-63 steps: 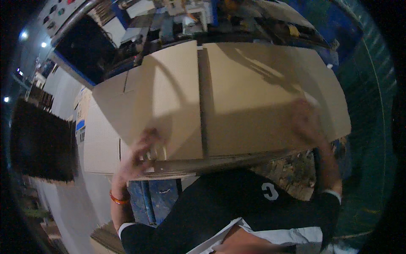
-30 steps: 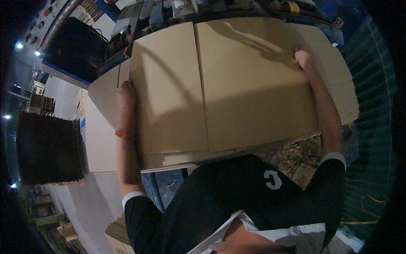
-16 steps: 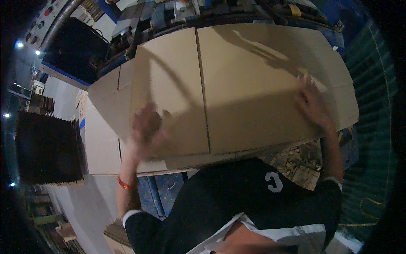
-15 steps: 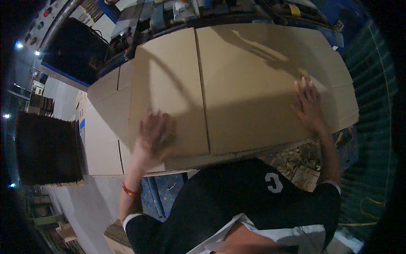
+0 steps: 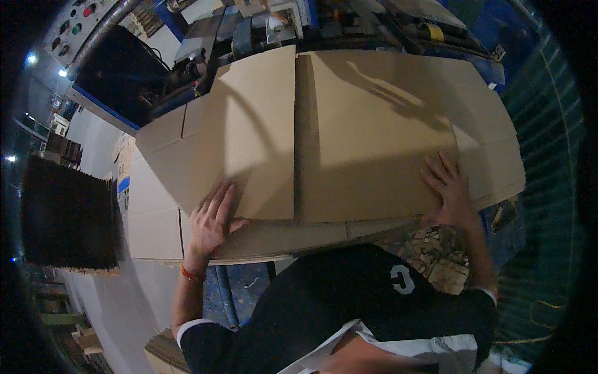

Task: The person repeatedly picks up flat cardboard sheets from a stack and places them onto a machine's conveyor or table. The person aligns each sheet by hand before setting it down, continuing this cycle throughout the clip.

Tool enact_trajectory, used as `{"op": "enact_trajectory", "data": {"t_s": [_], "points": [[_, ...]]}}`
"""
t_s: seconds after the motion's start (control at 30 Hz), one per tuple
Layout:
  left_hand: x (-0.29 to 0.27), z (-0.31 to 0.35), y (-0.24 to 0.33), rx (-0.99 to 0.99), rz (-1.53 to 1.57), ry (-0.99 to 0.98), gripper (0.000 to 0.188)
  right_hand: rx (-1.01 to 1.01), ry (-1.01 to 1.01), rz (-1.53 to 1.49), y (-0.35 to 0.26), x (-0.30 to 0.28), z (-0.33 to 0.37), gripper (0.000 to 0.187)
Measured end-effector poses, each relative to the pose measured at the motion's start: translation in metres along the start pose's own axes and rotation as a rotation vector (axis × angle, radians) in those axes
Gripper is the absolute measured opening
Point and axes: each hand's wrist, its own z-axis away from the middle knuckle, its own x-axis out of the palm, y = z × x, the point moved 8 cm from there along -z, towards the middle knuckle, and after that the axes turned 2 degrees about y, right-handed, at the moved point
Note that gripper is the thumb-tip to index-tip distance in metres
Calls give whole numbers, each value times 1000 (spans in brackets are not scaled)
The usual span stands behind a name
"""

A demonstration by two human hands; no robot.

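Observation:
A brown folded cardboard box blank (image 5: pixel 374 181) lies before me on top of other flat cardboard (image 5: pixel 156 218). Its narrower left panel (image 5: pixel 261 143) has a straight inner edge, with a shaded strip beside it on the wide right panel. My left hand (image 5: pixel 212 221) rests at the near left of the narrow panel, fingers stretched forward and thumb out to the side. On the near right part of the wide panel lies my right hand (image 5: pixel 447 190), its fingers spread. Neither hand is closed round anything.
Beyond the cardboard stands a machine with dark rollers and a yellow band (image 5: pixel 433 32). A button panel (image 5: pixel 78 25) is at the far left, above a dark stack (image 5: pixel 71 215) of sheets. Cardboard scraps (image 5: pixel 439 249) lie below on the right, near green ribbed sheeting (image 5: pixel 548 187).
Both hands have moved nearer to me, the right one further. The narrow panel's inner edge looks shifted or lifted, and a wider shaded strip shows beside it.

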Motion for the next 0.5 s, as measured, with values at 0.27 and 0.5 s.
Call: {"op": "enact_trajectory", "data": {"t_s": [0.27,0.5], "points": [[6,-27,-3,134,-95,54,44,-111,65,36,43,-1,-52,87],[46,-109,-55,-20,-73,38,50,101,70,-354,114,18,-145,63]]}}
